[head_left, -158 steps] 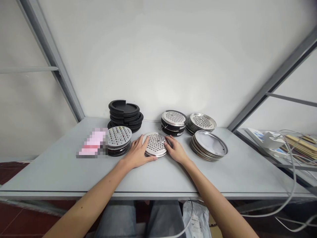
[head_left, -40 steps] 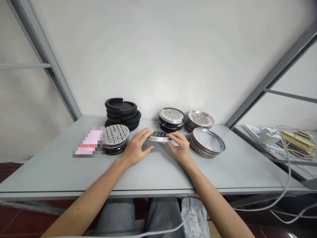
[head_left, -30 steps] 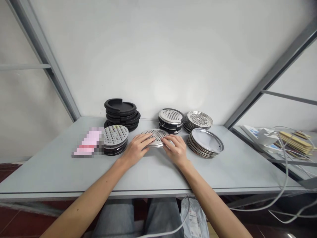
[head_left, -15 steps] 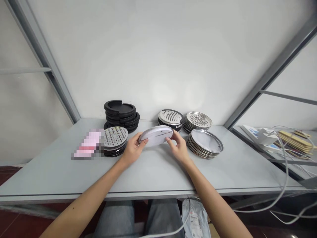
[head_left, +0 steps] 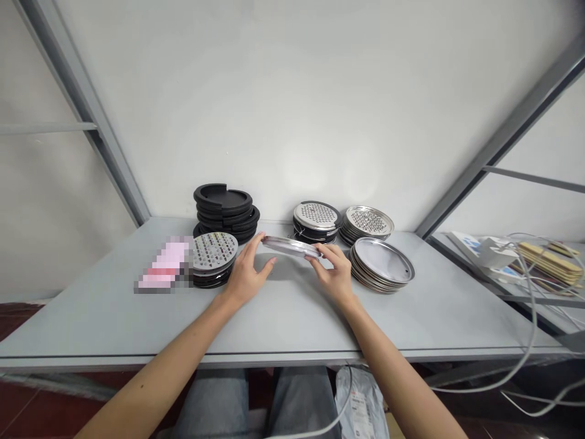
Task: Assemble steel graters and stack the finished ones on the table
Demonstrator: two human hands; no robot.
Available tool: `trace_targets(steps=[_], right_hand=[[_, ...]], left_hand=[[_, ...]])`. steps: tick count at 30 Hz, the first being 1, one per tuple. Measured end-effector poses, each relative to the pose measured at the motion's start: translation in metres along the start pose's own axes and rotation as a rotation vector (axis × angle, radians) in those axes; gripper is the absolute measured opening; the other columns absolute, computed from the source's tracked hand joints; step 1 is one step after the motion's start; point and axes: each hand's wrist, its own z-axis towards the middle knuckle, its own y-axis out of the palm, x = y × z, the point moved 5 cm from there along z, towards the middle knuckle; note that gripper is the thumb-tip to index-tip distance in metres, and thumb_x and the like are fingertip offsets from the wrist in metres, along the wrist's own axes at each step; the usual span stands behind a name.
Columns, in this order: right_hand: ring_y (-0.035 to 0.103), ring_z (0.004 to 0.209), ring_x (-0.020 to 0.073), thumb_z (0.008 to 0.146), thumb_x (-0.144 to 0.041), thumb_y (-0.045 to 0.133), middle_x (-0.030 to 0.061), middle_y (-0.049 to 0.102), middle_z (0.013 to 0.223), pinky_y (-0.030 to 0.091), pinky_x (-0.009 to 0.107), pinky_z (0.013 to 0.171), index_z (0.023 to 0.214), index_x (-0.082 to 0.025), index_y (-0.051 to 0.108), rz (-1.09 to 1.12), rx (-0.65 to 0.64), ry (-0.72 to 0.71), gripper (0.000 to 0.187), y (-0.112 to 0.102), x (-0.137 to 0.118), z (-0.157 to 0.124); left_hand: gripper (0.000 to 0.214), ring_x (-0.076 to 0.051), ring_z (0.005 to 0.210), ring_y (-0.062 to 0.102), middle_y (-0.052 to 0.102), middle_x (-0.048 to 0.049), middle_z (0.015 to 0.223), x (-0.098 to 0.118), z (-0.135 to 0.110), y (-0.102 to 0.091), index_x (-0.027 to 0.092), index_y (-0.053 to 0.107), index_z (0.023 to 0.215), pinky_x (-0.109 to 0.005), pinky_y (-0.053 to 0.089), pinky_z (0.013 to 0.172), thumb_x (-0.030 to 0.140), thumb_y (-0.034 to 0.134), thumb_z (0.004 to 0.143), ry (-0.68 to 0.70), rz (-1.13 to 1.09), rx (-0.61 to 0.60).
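Observation:
A thin round metal disc (head_left: 292, 246) is held above the table, seen nearly edge-on and tilted slightly down to the right. My right hand (head_left: 336, 274) pinches its right edge between thumb and fingers. At the disc's left end is my left hand (head_left: 247, 274), fingers stretched out by the rim and thumb apart below it; whether the fingertips touch the rim I cannot tell. Close beside my left hand stands a stack topped by a perforated grater disc (head_left: 214, 251). A stack of plain metal discs (head_left: 384, 262) is just right of my right hand.
Black ring-shaped holders (head_left: 223, 210) are piled at the back left. Behind the held disc sit a grater disc in a black holder (head_left: 316, 216) and a stack of grater discs (head_left: 369, 221). A pixelated pink item (head_left: 164, 262) lies left. White cables (head_left: 532, 305) hang at the right.
The disc has turned from showing its broad face to nearly edge-on. My left hand's thumb has come off the disc and its fingers have opened; my right hand still grips.

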Motion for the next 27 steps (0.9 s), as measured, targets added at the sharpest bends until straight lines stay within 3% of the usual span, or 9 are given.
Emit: trace_targets(steps=[5, 9, 15, 21, 27], right_hand=[[0.057, 0.081, 0.0219, 0.085, -0.023, 0.062, 0.0051, 0.066, 0.089, 0.049, 0.039, 0.073, 0.104, -0.028, 0.071, -0.145, 0.026, -0.119, 0.022, -0.002, -0.004, -0.002], [0.056, 0.082, 0.0214, 0.085, -0.019, 0.061, 0.0056, 0.066, 0.087, 0.047, 0.038, 0.073, 0.104, -0.028, 0.071, -0.175, -0.041, -0.211, 0.023, 0.005, -0.008, -0.005], [0.056, 0.081, 0.0209, 0.086, -0.018, 0.060, 0.0054, 0.067, 0.088, 0.046, 0.038, 0.073, 0.104, -0.028, 0.070, -0.194, -0.170, -0.282, 0.023, 0.016, -0.015, -0.009], [0.057, 0.083, 0.0212, 0.084, -0.022, 0.061, 0.0059, 0.065, 0.089, 0.048, 0.038, 0.075, 0.103, -0.026, 0.070, -0.143, -0.220, -0.254, 0.021, 0.019, -0.014, -0.009], [0.057, 0.088, 0.0213, 0.084, -0.034, 0.066, 0.0073, 0.064, 0.096, 0.049, 0.039, 0.079, 0.108, -0.023, 0.068, -0.065, -0.296, -0.231, 0.026, 0.019, -0.014, -0.007]], left_hand=[[0.057, -0.025, 0.133, 0.044, 0.047, -0.0096, 0.143, 0.006, -0.003, 0.005, 0.023, 0.039, 0.141, -0.044, 0.037, 0.111, 0.035, 0.059, 0.089, 0.095, 0.060, -0.113], [0.058, -0.025, 0.133, 0.043, 0.047, -0.0106, 0.143, 0.004, -0.004, 0.009, 0.024, 0.040, 0.142, -0.045, 0.037, 0.110, 0.036, 0.061, 0.088, 0.121, 0.082, -0.184], [0.038, -0.025, 0.127, 0.049, 0.055, -0.0096, 0.135, 0.002, -0.006, 0.010, 0.025, 0.058, 0.126, -0.047, 0.042, 0.106, 0.030, 0.061, 0.089, 0.184, 0.099, -0.179], [0.032, -0.023, 0.116, 0.059, 0.066, -0.0080, 0.121, 0.001, -0.007, 0.014, 0.024, 0.061, 0.123, -0.046, 0.047, 0.099, 0.026, 0.059, 0.091, 0.256, 0.075, -0.218], [0.034, -0.024, 0.127, 0.051, 0.058, -0.0110, 0.133, -0.006, -0.006, 0.015, 0.021, 0.059, 0.126, -0.048, 0.040, 0.108, 0.025, 0.055, 0.093, 0.195, 0.079, -0.242]])
